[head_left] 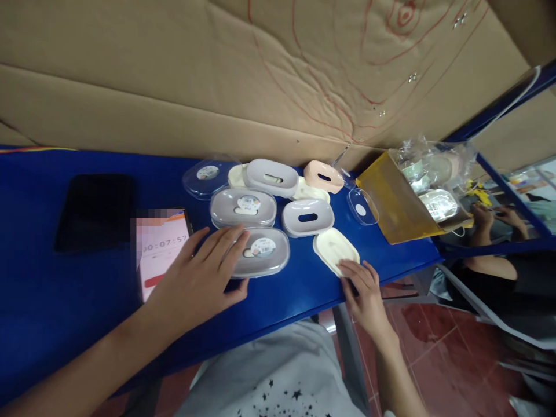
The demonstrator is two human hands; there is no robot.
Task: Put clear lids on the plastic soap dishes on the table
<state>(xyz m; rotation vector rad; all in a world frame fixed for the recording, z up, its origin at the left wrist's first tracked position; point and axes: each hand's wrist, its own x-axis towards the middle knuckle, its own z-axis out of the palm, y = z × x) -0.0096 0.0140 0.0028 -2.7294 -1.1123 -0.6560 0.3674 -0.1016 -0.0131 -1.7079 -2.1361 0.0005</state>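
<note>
In the head view, the left hand (204, 284) reaches over the left end of the near lidded grey box (278, 263), its fingers spread and unclenched, the thumb by the box's near edge; whether it presses on the lid cannot be told. That box lies just beyond and to the right of the palm. The right hand (368, 295) has its bent fingertips on the near end of a cream tray (332, 246), which extends away from it, up and to the left; the thumb is partly hidden, so whether it pinches the tray cannot be told. Counted over the blue table (282, 310), there are two lidded grey boxes, each with one round label, two slotted grey boxes (307, 208) without lids, one peach box (321, 174), and three cream trays, two of them partly hidden behind boxes. Three loose clear lids (364, 208) show, one at the far left of the group and two on the right, one partly behind the peach box. One phone (163, 255) reading 07:57 lies beside the left hand, and one carton (395, 202) of wrapped items stands at the right.
</note>
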